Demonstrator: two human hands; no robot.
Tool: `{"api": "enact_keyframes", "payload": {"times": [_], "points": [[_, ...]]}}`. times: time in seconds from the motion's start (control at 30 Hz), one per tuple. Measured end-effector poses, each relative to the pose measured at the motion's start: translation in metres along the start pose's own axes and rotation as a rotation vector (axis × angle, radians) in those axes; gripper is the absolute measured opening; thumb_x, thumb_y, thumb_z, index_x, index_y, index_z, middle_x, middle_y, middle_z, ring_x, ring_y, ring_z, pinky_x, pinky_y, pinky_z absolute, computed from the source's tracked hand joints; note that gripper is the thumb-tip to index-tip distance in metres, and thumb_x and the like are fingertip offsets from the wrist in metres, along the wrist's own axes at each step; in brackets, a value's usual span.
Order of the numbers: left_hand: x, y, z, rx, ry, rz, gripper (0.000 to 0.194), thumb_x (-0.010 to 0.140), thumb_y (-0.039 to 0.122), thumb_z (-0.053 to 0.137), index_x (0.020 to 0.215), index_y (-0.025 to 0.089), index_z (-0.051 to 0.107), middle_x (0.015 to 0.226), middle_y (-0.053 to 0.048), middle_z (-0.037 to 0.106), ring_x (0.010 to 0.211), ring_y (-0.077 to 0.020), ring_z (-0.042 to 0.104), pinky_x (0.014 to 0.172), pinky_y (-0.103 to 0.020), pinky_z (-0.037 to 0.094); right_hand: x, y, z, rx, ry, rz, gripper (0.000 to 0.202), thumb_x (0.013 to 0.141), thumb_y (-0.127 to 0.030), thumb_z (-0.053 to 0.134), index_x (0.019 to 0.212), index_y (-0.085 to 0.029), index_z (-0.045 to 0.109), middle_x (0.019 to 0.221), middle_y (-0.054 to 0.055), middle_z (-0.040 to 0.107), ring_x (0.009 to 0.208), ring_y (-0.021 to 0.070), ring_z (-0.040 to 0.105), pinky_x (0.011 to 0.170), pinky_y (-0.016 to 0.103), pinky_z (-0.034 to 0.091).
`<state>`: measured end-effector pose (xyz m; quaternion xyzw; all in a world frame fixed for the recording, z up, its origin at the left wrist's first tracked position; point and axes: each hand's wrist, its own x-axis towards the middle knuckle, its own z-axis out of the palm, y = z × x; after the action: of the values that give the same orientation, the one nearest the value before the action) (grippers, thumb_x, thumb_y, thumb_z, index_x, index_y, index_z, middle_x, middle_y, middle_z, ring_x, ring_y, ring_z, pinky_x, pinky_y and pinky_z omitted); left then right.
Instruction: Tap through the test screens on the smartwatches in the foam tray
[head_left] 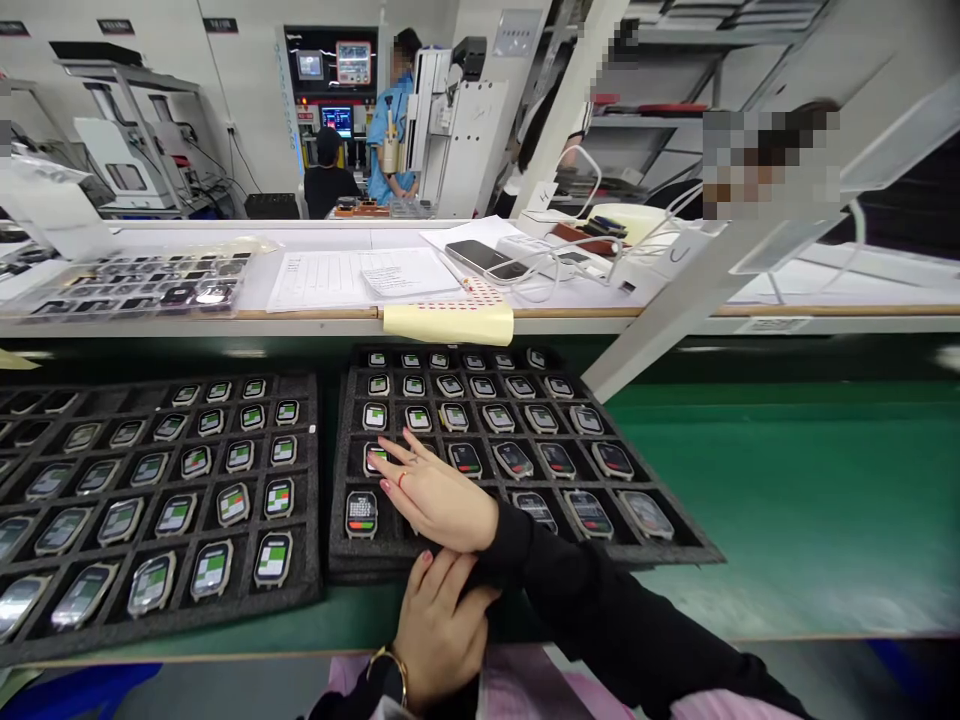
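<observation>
My right hand (435, 500) reaches over a black foam tray (712, 548) of strapless smartwatches. Its fingers are stretched out, and the fingertips are at a lit smartwatch (375, 458) in the left column, partly covering it. The hand and forearm hide several cells in the front rows. Below it, my left hand (442, 625), with a gold bracelet, is at the tray's front edge. Its fingers are loosely bent and apart from the thumb, with the tips close under my right wrist; no held thing shows. A smartwatch (362, 513) with white text and a red-green bar lies in the front left cell.
Left of it lies a second foam tray (311, 590) of smartwatches, many showing green-and-white screens. A shelf behind carries a clear tray (135, 285), paper sheets (322, 280), a phone (487, 260) and white cables. A slanted white post (660, 310) rises at the right. Other people are beyond the shelf.
</observation>
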<state>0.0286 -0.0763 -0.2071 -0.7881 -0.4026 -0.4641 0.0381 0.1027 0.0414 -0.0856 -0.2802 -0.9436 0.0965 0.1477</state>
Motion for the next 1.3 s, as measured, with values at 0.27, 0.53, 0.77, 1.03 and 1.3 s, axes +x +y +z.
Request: {"api": "enact_keyframes", "payload": {"times": [0.27,0.53,0.77,1.03,1.3], "points": [[0.001,0.001,-0.003,0.027,-0.034,0.024,0.022,0.091,0.019,0.054,0.100,0.025,0.073,0.138,-0.005,0.057,0.134,-0.0187,0.043,0.120,-0.033,0.013,-0.020,0.004,-0.023,0.039,0.092,0.025,0.047,0.107,-0.020,0.024,0.140,-0.001,0.051,0.139,0.018,0.056,0.142,0.0300,0.036,0.119,0.062,0.024],[0.001,0.001,-0.005,-0.006,-0.043,0.006,0.023,0.092,0.017,0.053,0.103,0.024,0.072,0.140,-0.004,0.056,0.137,-0.0174,0.040,0.122,-0.033,0.011,-0.013,0.045,-0.043,0.151,0.015,0.042,0.047,0.106,-0.023,0.025,0.141,-0.009,0.052,0.142,0.014,0.054,0.142,0.0259,0.036,0.122,0.057,0.019],[0.001,0.002,-0.005,0.011,-0.034,0.005,0.022,0.091,0.017,0.054,0.101,0.025,0.072,0.141,-0.002,0.056,0.136,-0.0165,0.041,0.121,-0.032,0.012,0.031,0.071,-0.015,0.146,-0.034,0.025,0.044,0.106,-0.021,0.029,0.136,-0.010,0.057,0.142,0.013,0.054,0.141,0.0263,0.038,0.121,0.054,0.022],[0.004,0.002,-0.006,0.019,-0.025,0.018,0.022,0.089,0.016,0.054,0.097,0.025,0.072,0.142,-0.002,0.055,0.136,-0.0165,0.042,0.121,-0.031,0.013,0.049,0.070,0.009,0.110,-0.016,0.005,0.043,0.105,-0.020,0.030,0.138,-0.007,0.055,0.140,0.015,0.055,0.143,0.0285,0.034,0.121,0.058,0.020],[0.002,0.001,-0.006,0.046,-0.031,0.035,0.021,0.087,0.017,0.057,0.097,0.027,0.073,0.142,-0.001,0.054,0.134,-0.0171,0.044,0.121,-0.032,0.013,0.041,0.072,-0.007,0.074,0.001,-0.008,0.044,0.105,-0.020,0.028,0.138,-0.006,0.054,0.139,0.017,0.056,0.144,0.0288,0.033,0.119,0.060,0.020]]}}
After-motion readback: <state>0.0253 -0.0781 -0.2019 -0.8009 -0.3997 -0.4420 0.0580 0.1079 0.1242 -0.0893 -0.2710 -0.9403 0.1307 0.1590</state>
